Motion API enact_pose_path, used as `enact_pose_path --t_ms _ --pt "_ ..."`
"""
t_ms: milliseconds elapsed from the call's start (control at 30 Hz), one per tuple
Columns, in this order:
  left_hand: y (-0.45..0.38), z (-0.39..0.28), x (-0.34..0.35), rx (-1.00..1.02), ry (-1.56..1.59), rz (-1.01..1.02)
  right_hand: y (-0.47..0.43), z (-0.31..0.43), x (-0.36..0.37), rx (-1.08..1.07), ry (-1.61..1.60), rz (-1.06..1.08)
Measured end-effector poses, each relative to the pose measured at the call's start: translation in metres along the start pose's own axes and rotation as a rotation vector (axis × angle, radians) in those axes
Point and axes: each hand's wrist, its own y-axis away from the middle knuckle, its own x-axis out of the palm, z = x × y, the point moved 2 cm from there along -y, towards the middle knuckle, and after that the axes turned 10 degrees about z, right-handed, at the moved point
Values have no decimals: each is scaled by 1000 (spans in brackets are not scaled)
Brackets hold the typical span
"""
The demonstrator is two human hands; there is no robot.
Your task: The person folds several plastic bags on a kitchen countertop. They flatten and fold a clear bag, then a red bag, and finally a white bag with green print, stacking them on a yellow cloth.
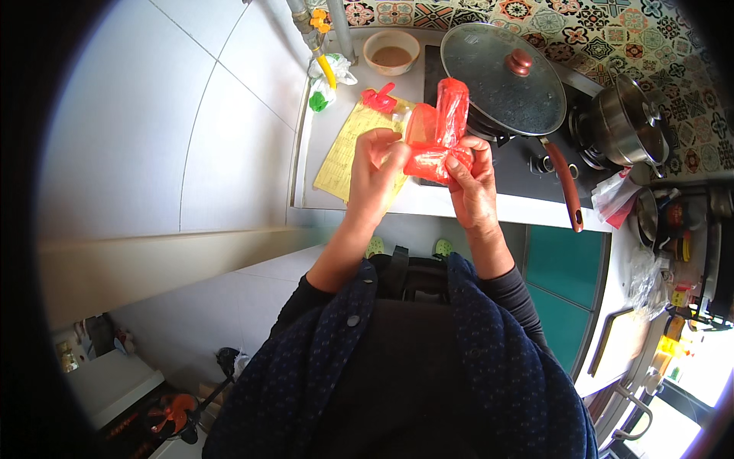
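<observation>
A crinkled red plastic bag [453, 115] is held above the counter's front edge, one part standing up and another folded across between my hands. My right hand [475, 186] grips its lower right part, thumb in front and fingers behind. At its left edge, the bent thumb and fingers of my left hand [375, 166] pinch the plastic. What the bag contains cannot be made out. Behind my left hand, a yellow sheet with writing [338, 163] lies on the white counter [312, 198]. A small knotted piece of red plastic [379, 98] rests on the sheet.
A lidded frying pan [499, 86] sits on the black hob [516, 178], its brown handle [562, 183] projecting past the counter edge. Right of it stands a steel pot [622, 126]. A bowl of brownish liquid [391, 54] and a white-green plastic bag [330, 80] are at the back left.
</observation>
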Motion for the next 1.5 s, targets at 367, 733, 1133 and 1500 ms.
enact_pose_path --t_ms 367,733,1133,1500 --pt "-64 2 -16 -281 -372 340 -1 -5 -9 145 5 114" --pt "-40 -24 52 294 -850 236 -2 -11 -27 -49 136 -19" --pt "24 16 31 -233 714 123 1 3 -1 -228 -96 42" --pt "1 11 -6 -260 598 303 17 43 16 -497 1128 118"
